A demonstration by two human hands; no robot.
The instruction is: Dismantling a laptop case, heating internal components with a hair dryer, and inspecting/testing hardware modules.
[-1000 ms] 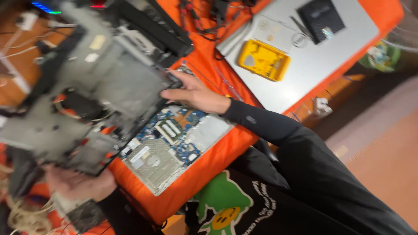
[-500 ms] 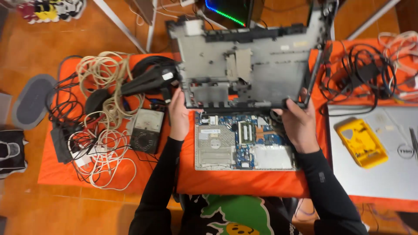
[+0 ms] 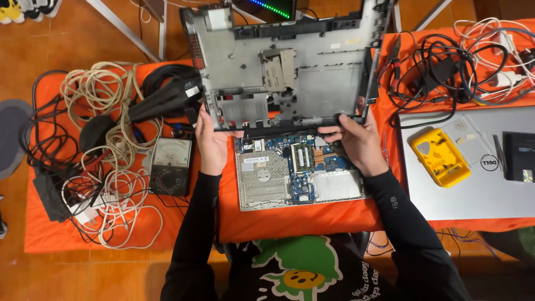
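Note:
I hold a grey laptop bottom cover (image 3: 312, 72) tilted up over the orange table (image 3: 278, 223), its inner side facing me. My left hand (image 3: 212, 142) grips its near left corner. My right hand (image 3: 359, 142) grips its near right edge. Beneath the cover lies the opened laptop body (image 3: 301, 175) with a blue circuit board and silver plates showing, partly hidden by the cover and my hands.
Left of the laptop lie an analog meter (image 3: 171, 165), a black hot-air tool (image 3: 164, 97) and tangled white and black cables (image 3: 100, 167). To the right sit a closed silver laptop (image 3: 473, 189) carrying a yellow case (image 3: 440, 156), a black device (image 3: 518, 156), and more cables (image 3: 446, 61).
The view swung from a steep blurred tilt to a level look down. The cover, earlier raised at the left, now stands upright over the laptop body, with both hands on its near edge.

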